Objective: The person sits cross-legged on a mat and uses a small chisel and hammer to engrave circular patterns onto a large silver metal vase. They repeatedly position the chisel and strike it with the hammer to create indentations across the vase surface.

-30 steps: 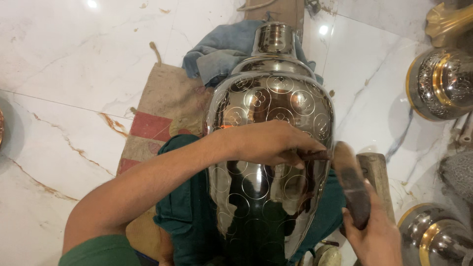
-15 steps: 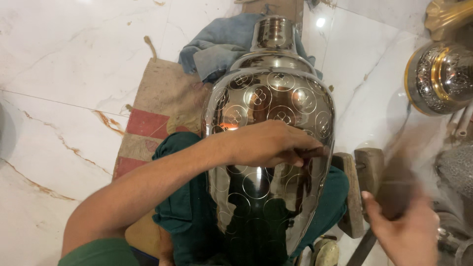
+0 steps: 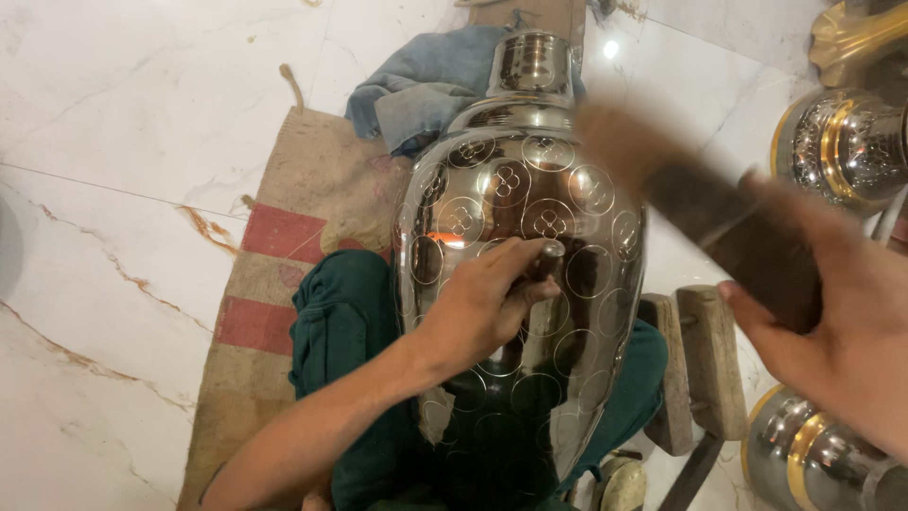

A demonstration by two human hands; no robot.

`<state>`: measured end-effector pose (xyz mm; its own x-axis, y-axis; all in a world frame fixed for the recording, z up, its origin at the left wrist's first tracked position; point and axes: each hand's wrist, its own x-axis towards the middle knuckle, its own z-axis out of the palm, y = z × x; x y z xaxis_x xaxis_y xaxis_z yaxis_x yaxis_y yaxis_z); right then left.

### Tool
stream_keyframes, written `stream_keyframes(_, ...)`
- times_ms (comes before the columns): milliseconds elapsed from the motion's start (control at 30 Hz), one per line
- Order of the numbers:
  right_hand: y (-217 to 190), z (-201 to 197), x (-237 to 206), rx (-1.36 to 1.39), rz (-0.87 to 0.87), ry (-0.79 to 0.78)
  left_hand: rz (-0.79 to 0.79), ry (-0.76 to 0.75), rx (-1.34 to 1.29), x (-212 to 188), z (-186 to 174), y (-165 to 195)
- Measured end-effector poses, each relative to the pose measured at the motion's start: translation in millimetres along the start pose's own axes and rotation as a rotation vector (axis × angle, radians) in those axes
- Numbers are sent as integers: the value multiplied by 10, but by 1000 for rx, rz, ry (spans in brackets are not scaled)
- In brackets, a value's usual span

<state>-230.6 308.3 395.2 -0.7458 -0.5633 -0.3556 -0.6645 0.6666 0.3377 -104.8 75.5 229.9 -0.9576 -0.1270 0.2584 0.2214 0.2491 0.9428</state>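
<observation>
A large shiny steel pot point(image 3: 515, 199) with engraved circle patterns lies on its side across my lap, neck pointing away. My left hand point(image 3: 482, 303) rests on the pot's belly and grips a short metal punch point(image 3: 547, 257) held against the surface. My right hand point(image 3: 832, 350) is raised at the right, closed around the dark handle of a wooden mallet point(image 3: 681, 189), which is blurred and hangs above the pot's right shoulder.
A striped burlap mat point(image 3: 284, 274) and a blue cloth point(image 3: 416, 85) lie on the marble floor. Other steel and brass vessels stand at the right: one far point(image 3: 842, 142), one near point(image 3: 813, 464). Wooden blocks point(image 3: 695, 364) sit beside my right leg.
My right hand has swung the mallet up from low beside the pot to above its right shoulder. The left hand stays on the pot with the punch.
</observation>
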Motion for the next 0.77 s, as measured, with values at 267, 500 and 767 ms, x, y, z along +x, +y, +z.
stream_keyframes(267, -468, -603, 176, -395, -202, -68, -163, 291, -81, -297, 263, 72)
stream_keyframes(500, -699, -875, 148, -393, -400, -11, -381, 453, -40, -529, 500, 61)
stream_keyframes(767, -719, -874, 78, -219, -577, 268, -301, 458, -220, -767, 617, -12)
